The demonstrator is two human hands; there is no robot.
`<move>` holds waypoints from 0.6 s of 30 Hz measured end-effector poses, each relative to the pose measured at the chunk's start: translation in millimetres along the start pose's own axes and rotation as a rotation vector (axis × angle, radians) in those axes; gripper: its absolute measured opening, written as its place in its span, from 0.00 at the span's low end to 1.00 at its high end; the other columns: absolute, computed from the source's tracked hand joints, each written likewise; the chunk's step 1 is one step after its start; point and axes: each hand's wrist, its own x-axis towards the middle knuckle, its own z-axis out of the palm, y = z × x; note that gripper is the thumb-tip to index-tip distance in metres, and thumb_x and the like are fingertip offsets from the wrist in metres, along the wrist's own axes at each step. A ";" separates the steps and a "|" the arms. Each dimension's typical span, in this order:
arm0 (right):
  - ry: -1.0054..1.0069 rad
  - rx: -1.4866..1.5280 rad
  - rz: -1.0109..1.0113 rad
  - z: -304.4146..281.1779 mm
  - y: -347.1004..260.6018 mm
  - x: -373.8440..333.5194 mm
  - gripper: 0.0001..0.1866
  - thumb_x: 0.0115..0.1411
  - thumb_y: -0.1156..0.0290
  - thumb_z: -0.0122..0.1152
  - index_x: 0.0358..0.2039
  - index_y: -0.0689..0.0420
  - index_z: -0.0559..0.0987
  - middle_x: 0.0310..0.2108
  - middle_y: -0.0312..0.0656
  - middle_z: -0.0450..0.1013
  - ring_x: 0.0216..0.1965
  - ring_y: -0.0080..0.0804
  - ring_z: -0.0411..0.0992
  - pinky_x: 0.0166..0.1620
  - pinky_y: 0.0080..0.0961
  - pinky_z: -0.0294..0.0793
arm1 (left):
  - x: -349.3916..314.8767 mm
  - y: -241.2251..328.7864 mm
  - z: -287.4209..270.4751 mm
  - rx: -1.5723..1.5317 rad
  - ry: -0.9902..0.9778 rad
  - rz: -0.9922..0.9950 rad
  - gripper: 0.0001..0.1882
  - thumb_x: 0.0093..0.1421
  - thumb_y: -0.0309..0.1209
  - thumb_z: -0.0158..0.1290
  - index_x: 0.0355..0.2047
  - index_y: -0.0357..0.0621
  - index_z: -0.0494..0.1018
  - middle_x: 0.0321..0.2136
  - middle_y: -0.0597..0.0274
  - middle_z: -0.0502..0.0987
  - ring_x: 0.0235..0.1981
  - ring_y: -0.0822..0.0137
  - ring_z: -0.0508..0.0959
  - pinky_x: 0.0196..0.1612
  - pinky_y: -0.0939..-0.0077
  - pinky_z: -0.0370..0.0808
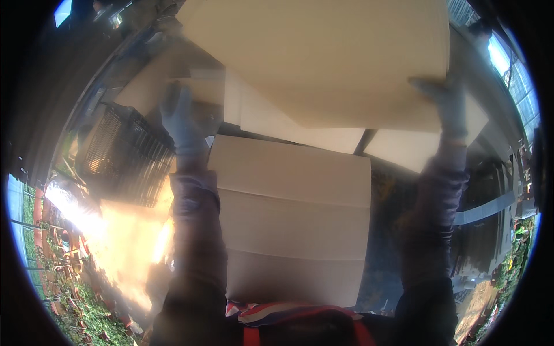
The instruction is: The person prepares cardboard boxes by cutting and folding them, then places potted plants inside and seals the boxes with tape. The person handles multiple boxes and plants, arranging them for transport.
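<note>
A large flat sheet of brown cardboard (340, 63) is raised across the top of the view. My gloved right hand (449, 104) grips its right edge, with the thumb lying over the face of the sheet. My gloved left hand (183, 115) is off the sheet's left side, beside a smaller cardboard flap (205, 90). Motion blurs it, but the fingers look stretched and apart from the thumb, with nothing visible in them. Between my forearms lies a creased cardboard panel (294, 216), close to my body. Paler cardboard pieces (288, 124) show beneath the raised sheet.
A dark plastic crate (127, 147) with slatted sides stands at the left. Below it, a board-like surface (130, 242) glares in sunlight. A grey strip (485, 209) runs across at the right. Green plants (92, 314) grow at the lower left.
</note>
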 end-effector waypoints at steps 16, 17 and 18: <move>0.474 -0.783 -0.298 170.7 40.8 37.4 0.58 0.31 0.58 0.81 0.63 0.56 0.60 0.62 0.50 0.58 0.61 0.55 0.60 0.59 0.42 0.65 | -116.0 -184.2 -14.0 0.145 -0.462 -0.673 0.45 0.52 0.31 0.66 0.64 0.31 0.54 0.64 0.40 0.56 0.64 0.53 0.62 0.61 0.66 0.67; 0.578 -0.645 -0.193 166.1 57.0 12.9 0.58 0.32 0.59 0.82 0.63 0.60 0.59 0.59 0.54 0.61 0.60 0.55 0.60 0.59 0.44 0.65 | -112.8 -200.8 -13.1 0.243 -0.432 -0.567 0.47 0.51 0.33 0.67 0.65 0.32 0.52 0.65 0.40 0.55 0.65 0.51 0.61 0.62 0.64 0.66; 0.702 -0.654 -0.050 166.3 76.7 -13.8 0.59 0.32 0.59 0.82 0.63 0.63 0.59 0.58 0.57 0.61 0.58 0.56 0.61 0.58 0.44 0.65 | -108.5 -216.4 -12.2 0.348 -0.394 -0.465 0.50 0.50 0.34 0.68 0.66 0.32 0.51 0.66 0.39 0.53 0.65 0.50 0.59 0.63 0.62 0.65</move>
